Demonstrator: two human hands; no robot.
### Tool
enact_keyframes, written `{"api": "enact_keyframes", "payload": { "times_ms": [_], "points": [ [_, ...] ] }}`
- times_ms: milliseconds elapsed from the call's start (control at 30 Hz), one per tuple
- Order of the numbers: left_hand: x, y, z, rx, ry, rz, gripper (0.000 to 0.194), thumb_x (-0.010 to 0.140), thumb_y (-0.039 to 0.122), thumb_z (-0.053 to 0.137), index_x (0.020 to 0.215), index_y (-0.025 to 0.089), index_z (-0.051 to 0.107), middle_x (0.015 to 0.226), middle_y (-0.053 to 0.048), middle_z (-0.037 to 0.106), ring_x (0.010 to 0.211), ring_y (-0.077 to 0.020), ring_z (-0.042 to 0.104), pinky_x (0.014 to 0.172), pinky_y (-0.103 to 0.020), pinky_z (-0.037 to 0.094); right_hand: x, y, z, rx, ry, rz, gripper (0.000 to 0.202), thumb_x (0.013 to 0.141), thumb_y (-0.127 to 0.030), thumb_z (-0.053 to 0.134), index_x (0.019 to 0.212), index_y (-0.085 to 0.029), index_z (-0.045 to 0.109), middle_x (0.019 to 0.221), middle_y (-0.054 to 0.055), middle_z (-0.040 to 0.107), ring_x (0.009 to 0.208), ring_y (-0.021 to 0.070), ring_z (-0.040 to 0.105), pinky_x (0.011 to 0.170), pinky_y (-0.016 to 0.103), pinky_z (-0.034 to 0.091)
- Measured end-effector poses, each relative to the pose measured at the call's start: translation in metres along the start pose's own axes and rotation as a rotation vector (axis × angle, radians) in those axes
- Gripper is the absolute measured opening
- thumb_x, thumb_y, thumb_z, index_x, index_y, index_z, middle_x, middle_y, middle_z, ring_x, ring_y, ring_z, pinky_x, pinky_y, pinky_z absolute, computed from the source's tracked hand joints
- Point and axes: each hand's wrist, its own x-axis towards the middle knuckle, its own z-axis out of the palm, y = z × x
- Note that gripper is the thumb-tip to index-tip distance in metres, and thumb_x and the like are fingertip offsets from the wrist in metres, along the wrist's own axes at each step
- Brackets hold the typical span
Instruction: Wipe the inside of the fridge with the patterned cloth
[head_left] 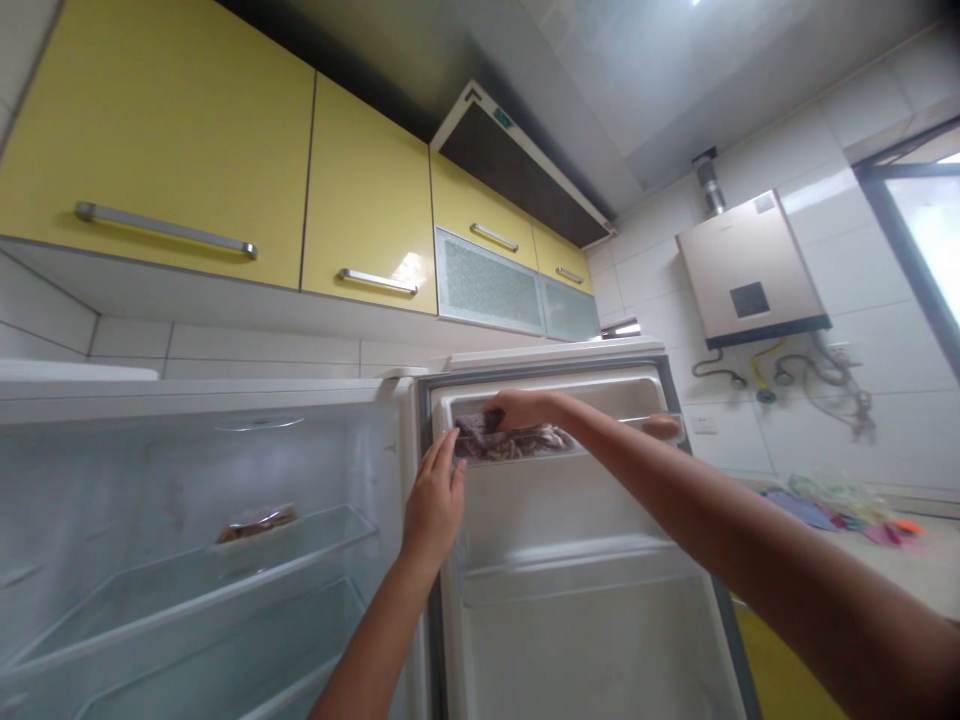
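cloth (pixel 487 444) bunched inside the door's top shelf (pixel 525 460)
the right hand (pixel 521 408) holds it from above, probably because the raised front blocks other access; the left hand (pixel 435 503) is at the shelf's end, perhaps bracing, whether gripping i cannot tell.

Places the refrigerator interior (pixel 150 480) at eight o'clock, with a packet (pixel 257 523) on the upper shelf (pixel 187 590), and the open door (pixel 577 520) at five, with cloth (pixel 491 446) in the left part of its top rack (pixel 592 450). Stretches wall cabinets (pixel 187 110) from ten towards one, under a range hood (pixel 517 160) near twelve; sets a water heater (pixel 750 275) between two and three, left of a window (pixel 930 230), above a counter (pixel 930 580) at four.
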Motion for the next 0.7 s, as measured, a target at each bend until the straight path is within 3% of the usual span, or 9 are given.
{"api": "enact_keyframes", "payload": {
  "times_ms": [267,433,567,700],
  "points": [
    [0.001,0.002,-0.001,0.012,-0.013,-0.016,0.048,0.098,0.031,0.040,0.143,0.018,0.047,0.149,-0.015,0.052,0.140,-0.0233,0.047,0.120,-0.049,0.038,0.001,-0.010,0.004,-0.110,0.166,-0.020,0.032,0.077,-0.027,0.066,0.107,-0.018,0.073,0.099,0.004,0.077,0.085,0.0173,0.065,0.067,0.022,0.040],
    [0.004,0.001,-0.005,0.041,-0.037,0.004,0.045,0.097,0.032,0.042,0.139,0.017,0.051,0.146,-0.014,0.055,0.138,-0.0236,0.049,0.119,-0.047,0.038,-0.012,-0.005,-0.001,-0.260,0.263,-0.080,0.034,0.080,-0.016,0.059,0.113,-0.020,0.065,0.114,0.012,0.072,0.101,0.0243,0.065,0.071,0.026,0.040],
    [0.005,-0.001,-0.007,0.058,-0.046,0.000,0.044,0.097,0.032,0.043,0.137,0.018,0.053,0.145,-0.014,0.057,0.137,-0.0239,0.051,0.118,-0.048,0.040,-0.035,0.012,-0.007,-0.347,0.272,-0.175,0.031,0.082,-0.008,0.054,0.109,-0.020,0.062,0.114,0.012,0.069,0.112,0.0232,0.060,0.076,0.027,0.041],
    [0.003,0.000,-0.006,0.035,-0.041,0.001,0.044,0.097,0.032,0.043,0.137,0.018,0.053,0.145,-0.014,0.057,0.137,-0.0232,0.051,0.118,-0.047,0.040,-0.064,0.042,-0.011,-0.395,0.251,-0.204,0.025,0.081,-0.008,0.054,0.102,-0.019,0.063,0.107,0.012,0.069,0.106,0.0230,0.061,0.077,0.028,0.040]
  ]
}}
